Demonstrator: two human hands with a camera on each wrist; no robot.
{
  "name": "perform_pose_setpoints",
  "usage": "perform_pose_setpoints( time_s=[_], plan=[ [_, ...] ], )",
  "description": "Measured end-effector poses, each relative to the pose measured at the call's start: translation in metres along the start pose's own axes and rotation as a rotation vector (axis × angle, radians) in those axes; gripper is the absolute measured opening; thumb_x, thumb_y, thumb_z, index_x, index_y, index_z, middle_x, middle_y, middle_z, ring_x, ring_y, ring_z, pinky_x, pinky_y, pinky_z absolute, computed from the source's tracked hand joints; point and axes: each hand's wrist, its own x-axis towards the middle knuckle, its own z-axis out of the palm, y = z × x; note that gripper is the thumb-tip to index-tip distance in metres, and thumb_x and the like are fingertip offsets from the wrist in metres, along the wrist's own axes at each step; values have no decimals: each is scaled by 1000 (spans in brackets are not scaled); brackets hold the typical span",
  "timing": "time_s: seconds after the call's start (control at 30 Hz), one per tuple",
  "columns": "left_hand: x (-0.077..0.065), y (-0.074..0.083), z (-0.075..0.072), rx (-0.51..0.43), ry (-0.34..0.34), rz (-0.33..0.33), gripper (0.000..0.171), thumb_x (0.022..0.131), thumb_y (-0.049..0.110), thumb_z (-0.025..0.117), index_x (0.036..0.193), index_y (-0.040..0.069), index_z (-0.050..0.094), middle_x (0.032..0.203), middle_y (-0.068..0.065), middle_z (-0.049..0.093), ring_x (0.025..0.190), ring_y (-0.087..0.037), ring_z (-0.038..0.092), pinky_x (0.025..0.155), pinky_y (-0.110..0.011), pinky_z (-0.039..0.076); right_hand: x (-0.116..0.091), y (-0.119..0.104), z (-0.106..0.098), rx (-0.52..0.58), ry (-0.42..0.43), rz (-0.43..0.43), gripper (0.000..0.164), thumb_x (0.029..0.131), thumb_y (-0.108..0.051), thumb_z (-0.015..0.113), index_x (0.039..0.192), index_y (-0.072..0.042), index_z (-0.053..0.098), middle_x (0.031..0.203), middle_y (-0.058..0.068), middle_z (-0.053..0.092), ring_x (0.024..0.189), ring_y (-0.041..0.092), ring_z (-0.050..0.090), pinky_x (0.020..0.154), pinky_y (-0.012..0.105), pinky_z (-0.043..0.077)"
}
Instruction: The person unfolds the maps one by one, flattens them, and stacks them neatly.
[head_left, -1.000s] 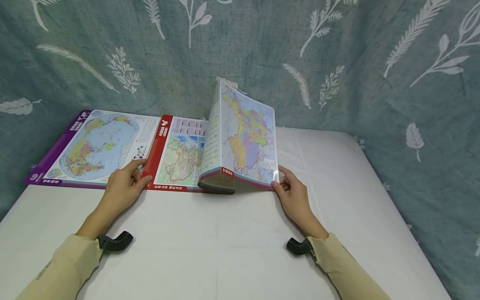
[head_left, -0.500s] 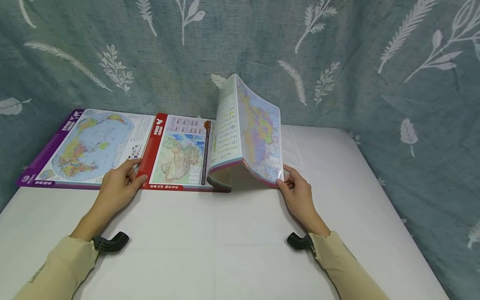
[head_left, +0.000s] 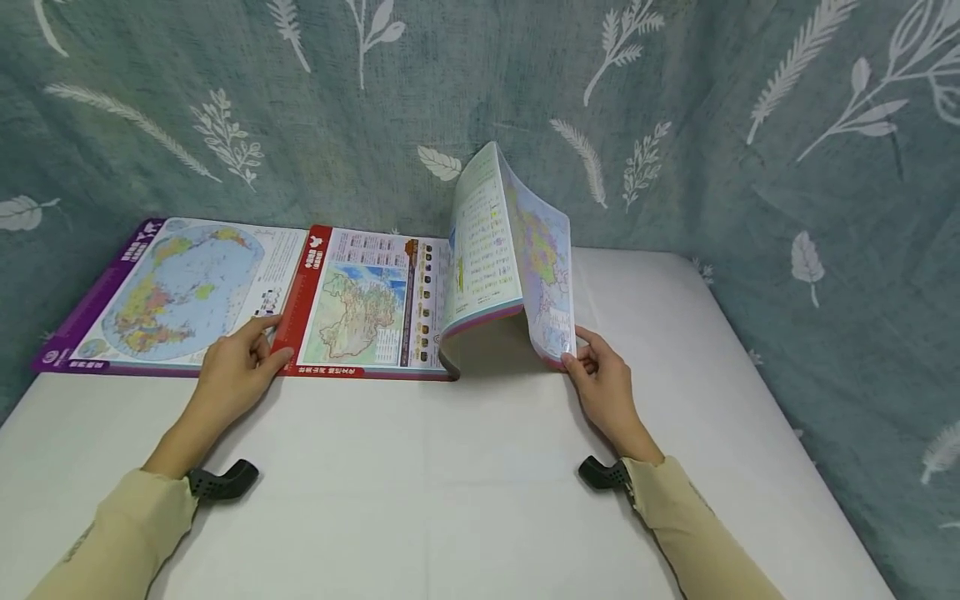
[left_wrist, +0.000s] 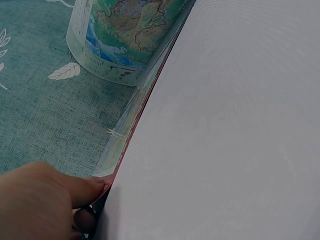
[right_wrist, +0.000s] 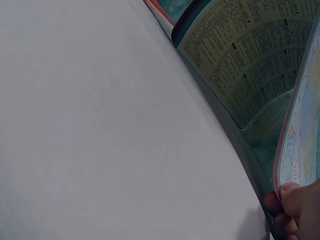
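Observation:
A red-bordered map (head_left: 360, 321) lies flat on the table. At its right end a map sheet (head_left: 483, 242) rises into a tall bent fold, its right panel sloping down. My left hand (head_left: 236, 367) pinches the red map's left edge; the left wrist view shows the thumb on top of the red border (left_wrist: 107, 182). With thumb and fingers, my right hand (head_left: 603, 383) pinches the near right corner of the raised sheet, and in the right wrist view the thumb presses the pale map panel (right_wrist: 300, 145). Printed text covers the sheet's curved underside (right_wrist: 245, 60).
A purple-bordered world map (head_left: 187, 292) lies left of the red map. A white cloth covers the table (head_left: 420, 500). Behind and to the right hangs a teal curtain (head_left: 510, 75) with white leaf prints. Each wrist wears a black camera mount (head_left: 225, 482).
The raised fold has shifted right and opened away from the red map, uncovering more of it. My right hand has moved slightly right with the corner; my left hand keeps its hold.

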Motion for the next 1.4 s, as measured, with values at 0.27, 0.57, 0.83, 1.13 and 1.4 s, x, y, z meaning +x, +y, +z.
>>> perform_pose_setpoints(
  time_s=[0.27,0.57,0.83,1.13,1.4],
  plan=[
    [5,4,4,1,-37,-23,47,94,11,79,136,-5,63,68,-2,53,56,-7,37,62,-31,30,-2,5,-7,-17,18,-4,47,102,-9,70,146,2,57,91,17,73,76,21,60,66,16,44],
    [-2,-1,-5,10,-53,-44,48,94,12,79,136,-5,63,69,-3,53,55,-6,35,59,-29,28,-2,3,-1,-21,30,29,47,101,-8,70,145,2,57,93,18,71,78,21,61,68,15,44],
    [0,1,-7,2,-39,-36,48,94,11,79,135,-7,63,69,-4,53,56,-5,34,57,-28,26,3,4,-9,-37,67,48,43,102,-8,69,143,1,60,96,20,72,79,22,62,68,11,42],
    [-2,2,-2,1,-50,-57,49,95,13,78,137,-6,62,69,-4,53,56,-6,35,59,-29,28,2,16,-17,-83,107,98,41,101,-5,68,141,0,61,99,21,74,81,22,64,69,10,41],
    [1,2,-3,-1,-24,-23,46,93,10,79,134,-5,64,69,-3,53,55,-4,34,61,-29,28,2,24,-29,-97,113,128,40,103,-6,66,142,-1,61,102,22,75,82,20,63,68,8,41]
  ],
)
